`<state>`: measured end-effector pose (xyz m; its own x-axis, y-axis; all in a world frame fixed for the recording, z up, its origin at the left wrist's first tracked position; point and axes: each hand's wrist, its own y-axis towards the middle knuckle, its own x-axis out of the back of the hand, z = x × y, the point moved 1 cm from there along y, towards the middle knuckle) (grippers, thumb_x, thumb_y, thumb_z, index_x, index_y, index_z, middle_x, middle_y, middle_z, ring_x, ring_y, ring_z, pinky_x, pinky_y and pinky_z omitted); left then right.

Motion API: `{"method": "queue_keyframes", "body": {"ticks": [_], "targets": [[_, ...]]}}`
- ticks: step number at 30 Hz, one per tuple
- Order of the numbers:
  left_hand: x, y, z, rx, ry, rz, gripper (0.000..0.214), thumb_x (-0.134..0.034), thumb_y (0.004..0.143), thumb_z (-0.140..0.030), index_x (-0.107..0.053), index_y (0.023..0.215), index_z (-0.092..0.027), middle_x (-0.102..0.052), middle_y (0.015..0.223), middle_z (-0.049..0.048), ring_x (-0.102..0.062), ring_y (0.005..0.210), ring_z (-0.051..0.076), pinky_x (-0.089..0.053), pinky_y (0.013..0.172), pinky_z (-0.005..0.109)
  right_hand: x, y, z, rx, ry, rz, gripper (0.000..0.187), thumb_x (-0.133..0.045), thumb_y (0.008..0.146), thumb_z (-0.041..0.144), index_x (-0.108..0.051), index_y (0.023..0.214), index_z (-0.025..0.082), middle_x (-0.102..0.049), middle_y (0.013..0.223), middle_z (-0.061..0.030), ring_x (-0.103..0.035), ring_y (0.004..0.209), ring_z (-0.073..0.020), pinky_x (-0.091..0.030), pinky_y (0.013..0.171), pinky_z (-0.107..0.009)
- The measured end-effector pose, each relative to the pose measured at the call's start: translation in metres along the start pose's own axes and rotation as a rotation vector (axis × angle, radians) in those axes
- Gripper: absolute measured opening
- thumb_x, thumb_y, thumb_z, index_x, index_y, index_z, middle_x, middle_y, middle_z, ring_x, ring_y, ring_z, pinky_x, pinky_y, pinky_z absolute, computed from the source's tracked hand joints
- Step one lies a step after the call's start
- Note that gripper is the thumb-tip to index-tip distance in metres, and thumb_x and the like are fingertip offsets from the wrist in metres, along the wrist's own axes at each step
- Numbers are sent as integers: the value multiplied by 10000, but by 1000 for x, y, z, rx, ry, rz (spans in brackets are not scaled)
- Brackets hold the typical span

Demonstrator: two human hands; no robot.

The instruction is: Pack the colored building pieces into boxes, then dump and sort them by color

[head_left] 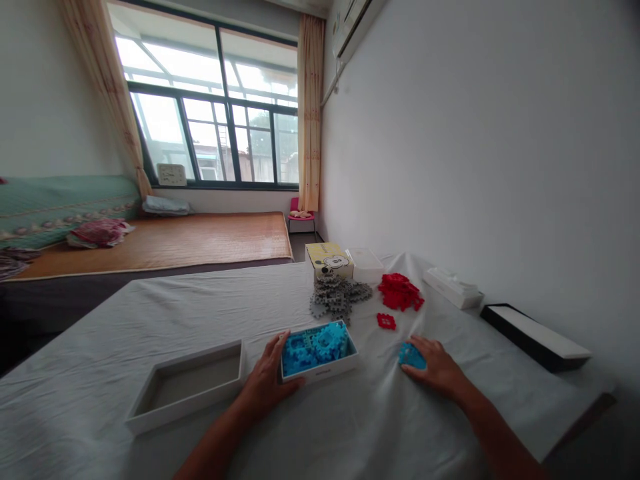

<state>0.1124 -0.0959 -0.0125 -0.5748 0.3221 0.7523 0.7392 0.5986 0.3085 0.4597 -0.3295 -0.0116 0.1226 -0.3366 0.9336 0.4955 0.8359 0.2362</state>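
My left hand (267, 380) grips the left end of a white box (345, 361), thumb along the front wall and fingers at the back corner. Inside the box lies a heap of blue interlocking plastic pieces (317, 348). To the right, my right hand (436, 365) holds a blue interlocking piece (411, 356) between thumb and fingers, low over the cloth; whether it touches the cloth I cannot tell. Just beyond that hand lies a single red interlocking piece (386, 321). Behind it is a pile of red pieces (400, 291), with a grey pile (334, 299) to its left.
A shallow white box (193, 380) stands left of my left hand. At the back are a yellow carton (327, 259) and a clear plastic container (365, 263). Along the wall side lie a white box (454, 288) and a black-edged box (537, 335). Wrinkled pale cloth (200, 313) covers the table.
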Motion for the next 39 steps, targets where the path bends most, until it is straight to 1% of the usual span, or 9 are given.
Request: {"method": "queue_keyframes", "body": {"ticks": [8,11,14,17,19,23,27,33,39], "targets": [[1,-4,-6,34,-53,19,938,-722,663,-376,-238,1447,-202,-290,1472,127,-302,1349,307,-316,1102,420,21,11,25,19,158,-130,336,-564,683,338,-564,992,205,-677,970,-79,-656,836,-239,-504,750,-337],[1,-5,-8,46,-70,31,970,-733,653,-378,-211,1455,-218,-275,1478,125,-294,1352,302,-306,1106,425,37,19,80,126,232,-126,403,-578,728,399,-519,1081,215,-669,988,-73,-653,822,-225,-506,743,-335],[1,-5,-9,34,-83,25,1003,-746,639,-371,-187,1459,-222,-265,1479,133,-291,1351,306,-297,1108,438,44,27,156,370,296,-46,397,-586,742,351,-521,1119,243,-645,1085,-55,-632,932,-214,-495,806,-328],[-1,-5,-7,12,-94,9,1058,-767,613,-371,-154,1463,-224,-271,1469,147,-305,1340,316,-311,1094,456,36,36,215,561,307,75,455,-609,725,302,-527,1171,268,-621,1181,-45,-607,1028,-220,-479,862,-330],[-2,-5,-7,-5,-101,4,1093,-778,601,-363,-123,1466,-231,-278,1463,150,-308,1337,318,-312,1090,469,26,43,235,622,282,153,567,-654,706,331,-496,1246,263,-595,1244,-66,-589,1077,-241,-466,895,-347],[-2,-6,-9,14,-94,4,1132,-782,600,-343,-69,1473,-234,-217,1493,160,-236,1368,333,-295,1089,505,17,57,232,586,185,154,721,-695,689,448,-449,1330,228,-546,1307,-111,-530,1153,-277,-443,929,-384],[0,-7,-13,27,-81,21,1122,-776,614,-362,-63,1474,-259,-169,1518,141,-186,1387,335,-270,1098,522,23,61,214,517,164,108,400,-550,830,437,-591,1168,227,-631,1164,-79,-543,1069,-250,-430,925,-402],[5,-9,-20,-7,-55,15,801,-611,790,-463,-196,1455,-297,-153,1530,109,-218,1382,323,-283,1088,518,16,47,210,640,274,176,348,-599,813,423,-626,1130,281,-643,1154,-43,-514,1082,-235,-416,943,-394],[7,-10,-19,1,-4,14,601,-429,900,-487,-235,1445,-324,-165,1534,76,-250,1371,306,-289,1091,497,20,54,190,540,351,58,375,-553,835,425,-610,1161,248,-646,1145,-68,-523,1087,-248,-420,945,-421]]}}
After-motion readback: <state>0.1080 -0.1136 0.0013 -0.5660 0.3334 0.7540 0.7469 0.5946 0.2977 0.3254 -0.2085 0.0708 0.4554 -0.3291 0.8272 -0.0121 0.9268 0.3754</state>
